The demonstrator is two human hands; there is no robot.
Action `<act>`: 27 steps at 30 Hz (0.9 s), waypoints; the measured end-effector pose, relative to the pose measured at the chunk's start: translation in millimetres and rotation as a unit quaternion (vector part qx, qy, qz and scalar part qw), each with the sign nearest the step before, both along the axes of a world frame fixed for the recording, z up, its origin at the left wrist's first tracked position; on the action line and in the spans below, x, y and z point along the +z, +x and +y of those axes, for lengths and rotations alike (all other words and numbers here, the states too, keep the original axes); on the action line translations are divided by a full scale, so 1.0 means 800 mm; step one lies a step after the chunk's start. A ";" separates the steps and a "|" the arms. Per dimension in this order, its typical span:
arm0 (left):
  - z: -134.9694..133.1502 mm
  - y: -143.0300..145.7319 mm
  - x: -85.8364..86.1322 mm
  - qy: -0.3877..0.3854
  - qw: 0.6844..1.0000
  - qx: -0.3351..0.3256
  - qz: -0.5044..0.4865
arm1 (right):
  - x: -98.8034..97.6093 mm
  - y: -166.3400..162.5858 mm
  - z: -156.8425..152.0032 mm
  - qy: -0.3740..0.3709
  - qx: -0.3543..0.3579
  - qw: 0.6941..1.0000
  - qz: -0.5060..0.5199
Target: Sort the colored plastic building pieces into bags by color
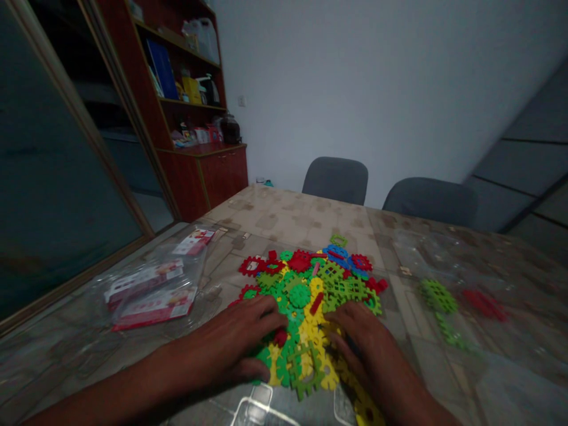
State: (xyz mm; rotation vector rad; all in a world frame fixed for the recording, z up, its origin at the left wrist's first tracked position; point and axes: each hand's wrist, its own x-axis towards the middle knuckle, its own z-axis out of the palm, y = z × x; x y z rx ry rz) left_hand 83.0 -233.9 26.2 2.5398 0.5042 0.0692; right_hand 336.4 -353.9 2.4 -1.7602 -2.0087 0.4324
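A heap of plastic interlocking building pieces in green, yellow, red and blue lies on the table, with a round green gear-shaped piece (pixel 299 296) on top. My left hand (pixel 242 334) rests at the heap's left edge, fingers bent and thumb apart, near a small red piece (pixel 280 338). On the right side, my right hand (pixel 361 334) reaches over yellow pieces (pixel 314 331), its fingers apart and touching the heap. Neither hand visibly grips a piece. A green square frame piece (pixel 306 370) lies at the near edge between them. More yellow pieces (pixel 366 408) show beneath my right wrist.
Clear plastic packaging with printed red-and-white cards (pixel 153 305) lies at left on the patterned table (pixel 275 214). Green lattice pieces (pixel 439 296) and a red piece (pixel 483 304) lie at right among clear plastic. Two grey chairs (pixel 336 179) stand at the far side.
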 end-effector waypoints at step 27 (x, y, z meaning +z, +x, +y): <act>0.022 -0.002 -0.042 0.012 0.996 0.082 -0.040 | -0.006 -0.053 -0.001 -0.102 0.006 0.991 -0.086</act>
